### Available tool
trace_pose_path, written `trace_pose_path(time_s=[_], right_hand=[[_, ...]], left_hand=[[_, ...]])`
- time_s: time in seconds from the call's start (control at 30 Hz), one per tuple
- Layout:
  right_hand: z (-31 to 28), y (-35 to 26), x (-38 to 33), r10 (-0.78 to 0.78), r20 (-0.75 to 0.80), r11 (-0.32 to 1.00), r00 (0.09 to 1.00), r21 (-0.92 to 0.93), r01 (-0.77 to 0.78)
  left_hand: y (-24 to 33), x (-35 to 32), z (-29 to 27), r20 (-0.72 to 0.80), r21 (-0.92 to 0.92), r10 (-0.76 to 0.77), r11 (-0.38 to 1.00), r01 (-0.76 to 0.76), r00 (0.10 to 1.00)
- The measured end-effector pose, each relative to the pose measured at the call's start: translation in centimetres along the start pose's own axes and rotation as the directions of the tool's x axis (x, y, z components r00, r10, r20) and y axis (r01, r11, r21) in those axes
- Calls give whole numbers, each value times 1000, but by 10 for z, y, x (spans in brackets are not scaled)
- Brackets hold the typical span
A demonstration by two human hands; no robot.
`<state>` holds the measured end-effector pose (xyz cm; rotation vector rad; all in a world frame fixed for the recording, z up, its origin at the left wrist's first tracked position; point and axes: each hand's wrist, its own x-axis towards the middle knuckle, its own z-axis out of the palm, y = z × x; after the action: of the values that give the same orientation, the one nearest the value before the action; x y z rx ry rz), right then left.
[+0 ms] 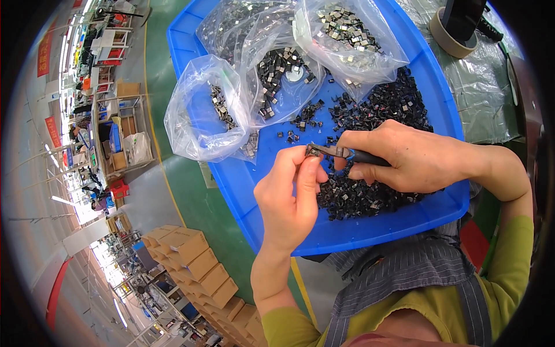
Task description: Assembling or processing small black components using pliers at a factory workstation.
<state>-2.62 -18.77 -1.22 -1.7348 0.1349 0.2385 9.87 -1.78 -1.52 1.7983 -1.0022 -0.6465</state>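
My left hand (pixel 289 196) pinches a small black part (pixel 313 152) with a metal piece between thumb and fingertips. My right hand (pixel 404 156) is wrapped round dark-handled pliers (pixel 361 157), whose jaws meet the small part at my left fingertips. Both hands are over a blue plastic tray (pixel 243 191). Beneath and beyond them lies a heap of small black parts (pixel 370 196). Several clear plastic bags stand in the tray's far half: one bag (pixel 185 124) at left with few metal pieces, another (pixel 283 75) in the middle, and a fuller one (pixel 347 34) at right.
A tape roll (pixel 454 37) stands on a plastic-covered surface (pixel 485 104) beyond the tray's right edge. Stacked cardboard boxes (pixel 196 260) are on the floor at lower left. Shelving (pixel 124 133) with bins lines the left, across a green floor strip (pixel 179 168).
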Motion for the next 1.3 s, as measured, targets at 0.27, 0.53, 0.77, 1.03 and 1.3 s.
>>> trace_pose_path(time_s=[0.27,0.53,0.77,1.03,1.3], right_hand=[[-7,-4,-2,92,-79,965,993,254,-70],[0,15,0,-231,-128,967,965,-139,213],[-9,5,-3,-79,-4,991,997,-113,78],[-12,3,0,-25,-32,907,999,420,36],[-12,5,-1,-85,-33,911,996,403,91]], left_hand=[[-5,-3,1,-67,602,604,659,-450,794],[0,0,-3,-223,158,324,943,-294,920],[0,1,-5,-201,74,331,944,-323,922],[-1,1,8,-38,389,490,810,-439,871],[-5,-1,14,-34,232,484,855,-464,874]])
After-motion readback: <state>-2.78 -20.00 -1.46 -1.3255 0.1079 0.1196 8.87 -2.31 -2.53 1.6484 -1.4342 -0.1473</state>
